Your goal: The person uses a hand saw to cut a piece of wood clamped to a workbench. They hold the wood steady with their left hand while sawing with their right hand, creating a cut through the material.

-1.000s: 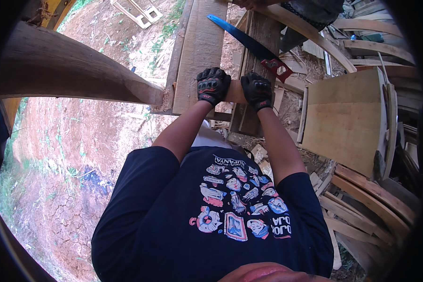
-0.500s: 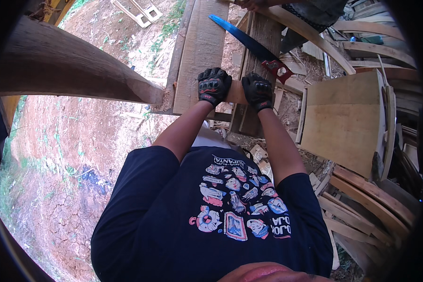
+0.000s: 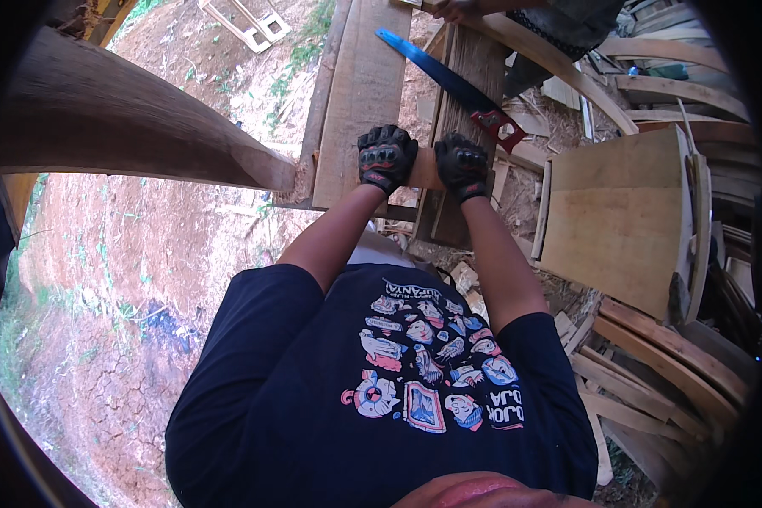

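Note:
Both my hands wear black padded gloves with red trim. My left hand [image 3: 387, 159] is closed around the left end of a short wooden piece [image 3: 424, 169], above a wide plank [image 3: 366, 93]. Around the piece's right end my right hand [image 3: 462, 166] is closed too, over a darker, narrower plank [image 3: 476, 63]. Only the middle of the short piece shows between the gloves; its ends and my fingertips are hidden. Just beyond my right hand lies a hand saw [image 3: 444, 76] with a blue-black blade and a red handle, slanting across the planks.
A thick timber beam [image 3: 144, 127] juts in from the left. At the top, another person's hand [image 3: 455, 9] rests by a long curved board [image 3: 559, 63]. On the right stands a plywood box-like panel [image 3: 614, 224], with stacked wood strips [image 3: 660, 364] nearer me. Bare soil [image 3: 135, 254] lies left.

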Demonstrator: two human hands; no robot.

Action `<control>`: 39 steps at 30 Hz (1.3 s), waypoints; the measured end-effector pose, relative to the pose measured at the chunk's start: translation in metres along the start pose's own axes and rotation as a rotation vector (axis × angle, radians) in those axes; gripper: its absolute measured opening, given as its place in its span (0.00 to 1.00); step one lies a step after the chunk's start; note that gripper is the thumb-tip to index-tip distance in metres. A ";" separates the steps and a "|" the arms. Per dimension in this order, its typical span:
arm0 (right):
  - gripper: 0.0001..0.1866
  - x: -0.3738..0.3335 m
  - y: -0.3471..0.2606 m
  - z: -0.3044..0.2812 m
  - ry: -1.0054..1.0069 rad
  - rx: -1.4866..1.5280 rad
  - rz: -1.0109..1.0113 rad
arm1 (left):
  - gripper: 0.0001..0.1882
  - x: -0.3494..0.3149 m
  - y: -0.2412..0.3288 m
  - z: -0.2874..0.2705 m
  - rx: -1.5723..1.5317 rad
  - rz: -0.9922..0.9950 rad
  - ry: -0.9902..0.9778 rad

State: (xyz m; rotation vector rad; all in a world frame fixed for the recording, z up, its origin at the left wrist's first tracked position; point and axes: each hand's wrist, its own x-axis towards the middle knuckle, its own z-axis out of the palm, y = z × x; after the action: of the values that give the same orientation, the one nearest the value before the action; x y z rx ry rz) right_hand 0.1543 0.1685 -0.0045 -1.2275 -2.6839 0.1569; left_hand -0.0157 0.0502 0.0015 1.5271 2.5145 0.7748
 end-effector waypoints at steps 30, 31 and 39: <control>0.13 0.005 -0.007 -0.008 -0.015 0.126 -0.253 | 0.11 0.003 0.000 0.007 -0.087 0.190 -0.057; 0.12 0.005 -0.006 -0.008 -0.005 0.135 -0.256 | 0.11 0.003 0.000 0.007 -0.088 0.195 -0.054; 0.11 0.006 -0.006 -0.006 -0.040 0.097 -0.258 | 0.08 0.005 -0.002 0.007 -0.066 0.201 -0.078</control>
State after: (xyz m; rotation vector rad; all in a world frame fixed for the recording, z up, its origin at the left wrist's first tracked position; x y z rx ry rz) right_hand 0.1478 0.1691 0.0033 -0.8495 -2.8008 0.2723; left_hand -0.0173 0.0561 -0.0051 1.7698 2.2822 0.7972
